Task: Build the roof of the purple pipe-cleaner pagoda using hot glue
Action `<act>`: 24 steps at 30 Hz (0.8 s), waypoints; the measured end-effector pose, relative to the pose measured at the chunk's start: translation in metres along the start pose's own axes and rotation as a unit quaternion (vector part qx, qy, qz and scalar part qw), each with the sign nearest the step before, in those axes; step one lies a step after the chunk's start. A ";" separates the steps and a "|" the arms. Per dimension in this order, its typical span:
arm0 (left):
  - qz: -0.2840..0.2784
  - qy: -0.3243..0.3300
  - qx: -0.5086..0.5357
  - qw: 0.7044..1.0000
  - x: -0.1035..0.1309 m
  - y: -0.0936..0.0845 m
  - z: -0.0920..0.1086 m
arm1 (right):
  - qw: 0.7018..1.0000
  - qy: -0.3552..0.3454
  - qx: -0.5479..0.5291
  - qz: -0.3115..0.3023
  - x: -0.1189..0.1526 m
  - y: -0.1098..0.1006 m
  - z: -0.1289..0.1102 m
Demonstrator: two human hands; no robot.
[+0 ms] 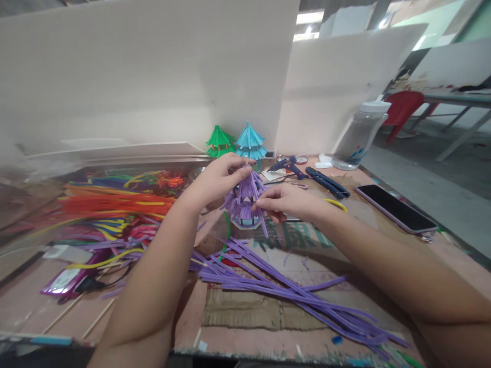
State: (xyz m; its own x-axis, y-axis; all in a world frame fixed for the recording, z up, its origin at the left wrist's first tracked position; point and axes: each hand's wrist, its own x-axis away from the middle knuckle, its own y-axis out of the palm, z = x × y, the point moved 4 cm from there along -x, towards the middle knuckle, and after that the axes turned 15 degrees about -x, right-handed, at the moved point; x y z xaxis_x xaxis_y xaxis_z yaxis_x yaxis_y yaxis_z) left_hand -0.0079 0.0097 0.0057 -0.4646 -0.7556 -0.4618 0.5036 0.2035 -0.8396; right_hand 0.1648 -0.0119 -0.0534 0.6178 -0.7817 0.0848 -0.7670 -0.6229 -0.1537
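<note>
A small purple tiered pavilion (242, 210), made of pipe cleaners, stands upright on the cardboard in front of me. My left hand (226, 176) pinches the peak of its roof from above. My right hand (282, 200) has thumb and fingers closed on a purple pipe cleaner (264, 220) at the model's right side; its lower end hangs past the roof edge. Loose purple pipe cleaners (276, 286) lie spread across the cardboard (245, 309) nearer to me. Behind the model stand a green pavilion (218, 140) and a light blue one (250, 140).
Bundles of coloured pipe cleaners (115, 204) fill the left side. A glue gun (287, 166), dark-handled pliers (328, 182), a clear bottle (358, 135) and a phone (395, 207) lie or stand to the right. White boards (153, 76) rise at the back.
</note>
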 end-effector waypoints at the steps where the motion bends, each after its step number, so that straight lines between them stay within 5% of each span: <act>1: 0.000 -0.002 0.000 1.000 0.000 0.000 0.001 | 1.000 0.004 -0.014 -0.006 0.000 0.001 0.000; 8: 0.001 0.003 0.005 1.000 0.000 0.000 0.000 | 0.990 0.014 -0.138 -0.040 -0.001 -0.004 0.004; 24: -0.023 -0.002 -0.008 1.000 0.002 -0.002 0.004 | 0.991 0.002 -0.130 0.009 -0.006 0.006 0.009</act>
State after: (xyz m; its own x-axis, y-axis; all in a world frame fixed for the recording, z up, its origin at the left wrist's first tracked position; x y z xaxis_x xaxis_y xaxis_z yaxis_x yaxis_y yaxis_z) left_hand -0.0075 0.0054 0.0078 -0.4846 -0.7668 -0.4210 0.4691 0.1785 -0.8649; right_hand 0.1578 -0.0108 -0.0636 0.6042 -0.7920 0.0878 -0.7963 -0.5960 0.1035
